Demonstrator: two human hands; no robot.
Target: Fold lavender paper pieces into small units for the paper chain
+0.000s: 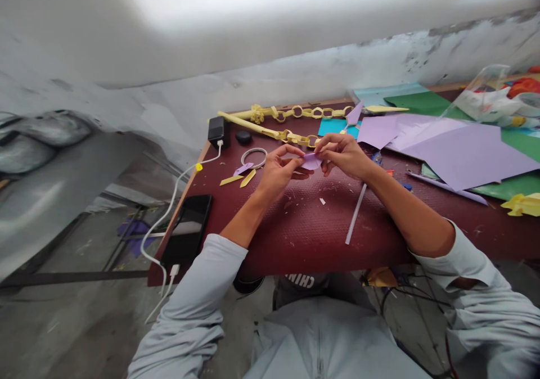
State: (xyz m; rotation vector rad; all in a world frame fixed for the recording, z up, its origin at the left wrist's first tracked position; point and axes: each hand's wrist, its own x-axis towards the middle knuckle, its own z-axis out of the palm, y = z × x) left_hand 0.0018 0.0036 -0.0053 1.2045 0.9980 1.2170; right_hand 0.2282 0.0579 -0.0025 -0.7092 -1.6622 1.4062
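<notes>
Between my two hands is a small piece of purple paper (312, 162), held above the dark red table (291, 238). My left hand (280, 168) pinches its left end between thumb and fingers. On the opposite end, the fingertips of my right hand (342, 155) are closed. Behind the hands lie yellow paper chains (295, 138) made of linked loops. A roll of tape (253, 157), yellow paper strips (248, 178) and small purple paper pieces (243, 168) are left of my left hand. A thin pale stick (356, 215) lies below my right forearm.
Purple sheets (459, 151) and green paper (415, 104) spread over the right side. A black phone (188, 230) at the left edge is joined by a white cable (172, 190) to a black power bank (217, 131). Clear plastic wrapping (485, 100) sits far right.
</notes>
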